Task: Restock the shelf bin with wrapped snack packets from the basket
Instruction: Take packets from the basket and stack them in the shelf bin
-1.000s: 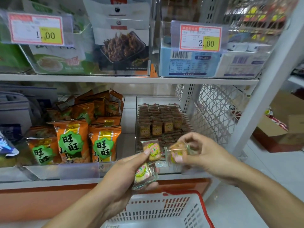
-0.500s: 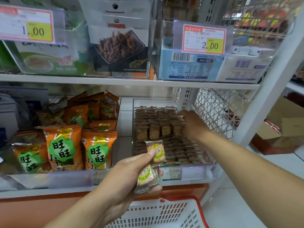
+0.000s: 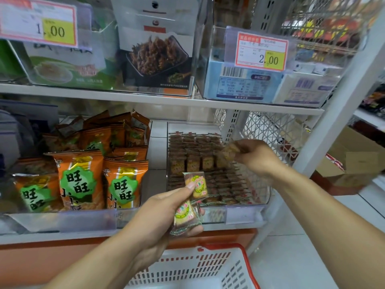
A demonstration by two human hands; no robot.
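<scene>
My left hand [image 3: 160,213] grips a small bunch of clear-wrapped snack packets [image 3: 188,207] with green and yellow round labels, in front of the shelf edge. My right hand [image 3: 257,158] pinches one blurred wrapped packet [image 3: 230,152] above the right back part of the clear shelf bin [image 3: 245,214]. Rows of brown wrapped packets [image 3: 198,161] fill the bin, some standing, some flat. The white basket with a red rim [image 3: 208,270] sits below, under my left arm; its contents are out of view.
Orange snack bags [image 3: 123,180] stand left of the bin. A shelf board [image 3: 158,99] runs above with clear bins and price tags. White wire mesh [image 3: 268,132] and a slanted post [image 3: 337,113] close the right side. Cardboard boxes [image 3: 358,161] lie on the floor.
My right hand took one packet from the left hand's bunch, reached deep into the bin, and now has drawn back up and to the right with a packet pinched in it. My left hand stayed put.
</scene>
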